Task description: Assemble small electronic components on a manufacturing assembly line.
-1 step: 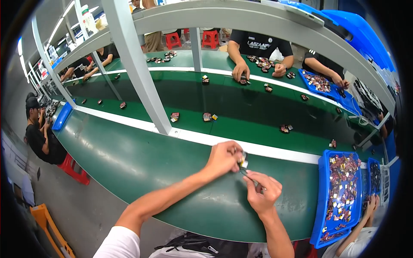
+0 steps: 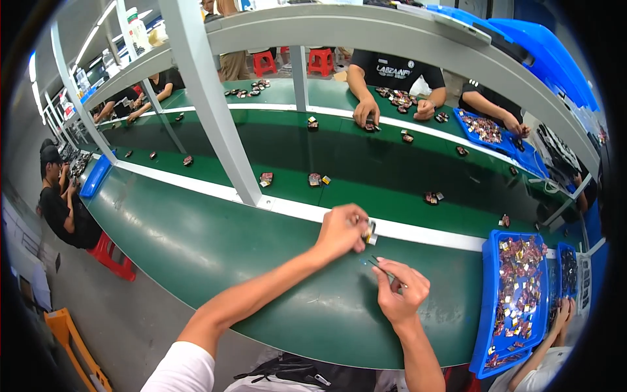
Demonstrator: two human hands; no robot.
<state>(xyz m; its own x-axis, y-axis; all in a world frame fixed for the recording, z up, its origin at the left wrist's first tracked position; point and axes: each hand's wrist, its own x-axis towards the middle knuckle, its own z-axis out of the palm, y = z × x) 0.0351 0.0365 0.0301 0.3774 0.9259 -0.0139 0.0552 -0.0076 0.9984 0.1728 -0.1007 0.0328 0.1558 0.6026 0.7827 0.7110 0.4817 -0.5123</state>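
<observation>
My left hand [image 2: 342,231] is closed on a small dark part with a white and yellow label [image 2: 370,232], held just above the bench's white edge strip. Its fingers are slightly smeared by motion and cover most of the part. Lower and to the right, my right hand [image 2: 403,291] pinches a pair of thin dark tweezers [image 2: 377,262]. The tweezers' tips point up and left toward the left hand, apart from the part. Both hands are over the green bench top [image 2: 274,261].
A blue tray [image 2: 488,307] of small red and white-labelled parts stands at right. Beyond the white strip, a dark green conveyor [image 2: 261,140] carries scattered small assemblies [image 2: 316,179]. A grey frame post [image 2: 212,111] rises left of my hands. Other people work across the line and at both sides.
My left hand has shifted slightly up and away with the part. The tweezers' tips, at the part before, are now apart from it. My right hand has barely moved.
</observation>
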